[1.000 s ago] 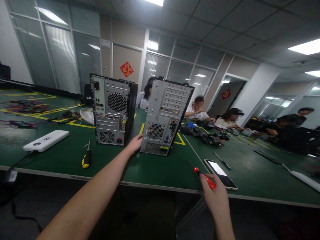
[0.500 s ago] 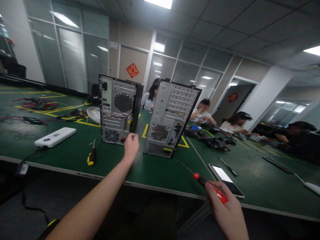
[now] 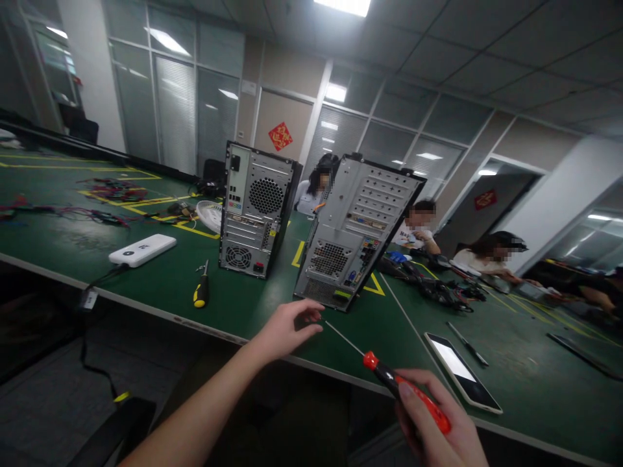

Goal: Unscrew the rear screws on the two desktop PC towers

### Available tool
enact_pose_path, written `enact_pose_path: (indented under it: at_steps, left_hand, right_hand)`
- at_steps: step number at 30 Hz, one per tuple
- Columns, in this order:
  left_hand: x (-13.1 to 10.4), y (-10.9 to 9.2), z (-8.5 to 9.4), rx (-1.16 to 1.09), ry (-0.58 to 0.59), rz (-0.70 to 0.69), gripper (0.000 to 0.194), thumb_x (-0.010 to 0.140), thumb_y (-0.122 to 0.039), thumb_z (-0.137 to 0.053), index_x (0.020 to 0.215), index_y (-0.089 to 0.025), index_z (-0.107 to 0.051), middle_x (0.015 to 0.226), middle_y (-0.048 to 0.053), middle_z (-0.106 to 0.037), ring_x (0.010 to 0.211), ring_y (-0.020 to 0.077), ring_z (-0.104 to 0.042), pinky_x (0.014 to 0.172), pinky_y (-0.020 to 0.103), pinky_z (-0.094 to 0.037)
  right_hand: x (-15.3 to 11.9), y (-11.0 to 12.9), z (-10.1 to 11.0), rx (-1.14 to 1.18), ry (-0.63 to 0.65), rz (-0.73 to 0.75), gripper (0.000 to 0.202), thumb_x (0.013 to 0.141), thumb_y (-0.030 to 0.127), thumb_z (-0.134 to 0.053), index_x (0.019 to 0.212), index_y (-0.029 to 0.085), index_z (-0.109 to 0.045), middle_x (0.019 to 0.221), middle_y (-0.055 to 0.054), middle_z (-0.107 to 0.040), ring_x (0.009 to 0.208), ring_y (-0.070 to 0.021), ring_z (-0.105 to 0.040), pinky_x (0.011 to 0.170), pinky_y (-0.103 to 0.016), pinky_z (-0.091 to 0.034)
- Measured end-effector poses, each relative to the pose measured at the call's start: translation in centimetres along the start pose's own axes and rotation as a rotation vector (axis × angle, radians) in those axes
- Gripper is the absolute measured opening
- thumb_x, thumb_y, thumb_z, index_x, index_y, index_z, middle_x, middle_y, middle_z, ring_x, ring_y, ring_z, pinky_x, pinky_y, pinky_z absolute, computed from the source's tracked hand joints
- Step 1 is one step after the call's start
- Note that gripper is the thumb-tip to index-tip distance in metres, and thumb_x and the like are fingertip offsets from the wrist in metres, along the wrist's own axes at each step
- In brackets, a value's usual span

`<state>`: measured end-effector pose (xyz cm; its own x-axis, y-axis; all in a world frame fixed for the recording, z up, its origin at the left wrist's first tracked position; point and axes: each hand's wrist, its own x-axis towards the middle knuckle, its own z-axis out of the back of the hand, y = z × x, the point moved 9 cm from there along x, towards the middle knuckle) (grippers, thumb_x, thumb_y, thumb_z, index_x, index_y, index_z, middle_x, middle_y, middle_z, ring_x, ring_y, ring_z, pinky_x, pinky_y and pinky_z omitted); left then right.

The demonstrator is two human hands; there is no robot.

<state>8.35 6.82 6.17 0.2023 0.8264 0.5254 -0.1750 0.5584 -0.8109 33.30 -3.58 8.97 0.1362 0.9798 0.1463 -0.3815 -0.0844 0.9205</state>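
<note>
Two computer towers stand on the green table with their rear panels facing me: a narrower left tower (image 3: 257, 214) and a larger right tower (image 3: 355, 233). In front of the right tower, my left hand (image 3: 294, 327) has its fingers curved and apart, near the tip of a screwdriver. My right hand (image 3: 433, 415) grips this red and black screwdriver (image 3: 384, 376), whose shaft points up and left. A yellow and black screwdriver (image 3: 201, 288) lies in front of the left tower.
A white power bank (image 3: 143, 250) with a cable is at the left. A phone (image 3: 462, 371) and a pen (image 3: 467, 344) lie at the right. Cable bundles (image 3: 448, 288) sit behind them. Several people sit across the table (image 3: 535, 389).
My left hand has left the bottom of the left tower, moved right and spread its fingers. The red screwdriver's tip is now close to it. The whole view has shifted.
</note>
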Motion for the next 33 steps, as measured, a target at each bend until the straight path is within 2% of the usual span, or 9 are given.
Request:
enact_pose_path:
  at_steps: [7,12,20,24,28,33]
  left_hand:
    - [-0.3,-0.5,0.7,0.047,-0.037,-0.012,0.016,0.093,-0.030,-0.067,0.102,-0.021,-0.077,0.101,0.003,-0.079,0.094,0.0182,-0.072,0.090,0.031,-0.054]
    - [-0.3,-0.1,1.0,0.022,-0.072,0.005,0.015,0.093,-0.029,-0.068,0.102,-0.022,-0.078,0.099,0.002,-0.079,0.092,0.0172,-0.072,0.089,0.030,-0.054]
    - [-0.4,-0.4,0.9,0.028,-0.051,-0.005,0.014,0.093,-0.028,-0.067,0.100,-0.022,-0.078,0.101,0.003,-0.079,0.094,0.0178,-0.072,0.090,0.030,-0.054]
    - [-0.4,-0.4,0.8,0.041,-0.028,-0.012,0.015,0.093,-0.027,-0.067,0.101,-0.022,-0.079,0.102,0.003,-0.080,0.095,0.0181,-0.073,0.091,0.031,-0.054]
    - [-0.5,-0.7,0.5,0.059,0.008,-0.029,0.015,0.093,-0.026,-0.068,0.101,-0.022,-0.079,0.103,0.003,-0.080,0.096,0.0177,-0.073,0.092,0.030,-0.054]
    - [-0.6,-1.1,-0.3,0.106,0.079,-0.050,0.015,0.093,-0.023,-0.067,0.103,-0.022,-0.078,0.105,0.003,-0.080,0.097,0.0170,-0.073,0.092,0.029,-0.054]
  right_hand:
    - [-0.9,1.1,-0.6,0.004,-0.035,0.006,0.047,0.087,0.067,-0.067,0.100,0.022,-0.065,0.057,0.005,-0.051,0.049,-0.0103,-0.041,0.044,-0.020,-0.029]
    - [-0.6,0.5,-0.6,-0.007,0.031,-0.004,0.053,0.085,0.070,-0.067,0.102,0.020,-0.064,0.057,0.004,-0.052,0.049,-0.0111,-0.043,0.044,-0.021,-0.030]
    - [-0.8,0.7,-0.1,-0.046,-0.014,0.040,0.048,0.087,0.066,-0.067,0.103,0.020,-0.067,0.059,0.004,-0.052,0.050,-0.0114,-0.043,0.044,-0.022,-0.031]
    - [-0.4,1.3,1.1,-0.157,-0.065,0.127,0.045,0.086,0.061,-0.069,0.104,0.021,-0.073,0.068,0.000,-0.063,0.054,-0.0136,-0.053,0.046,-0.022,-0.039]
    - [0.2,2.1,1.8,-0.278,-0.039,0.245,0.040,0.084,0.057,-0.070,0.102,0.022,-0.079,0.087,-0.006,-0.076,0.072,-0.0205,-0.070,0.064,-0.024,-0.057]
    - [0.3,2.1,2.4,-0.346,-0.031,0.301,0.037,0.080,0.053,-0.073,0.102,0.025,-0.082,0.097,-0.006,-0.081,0.083,-0.0237,-0.077,0.078,-0.026,-0.061]
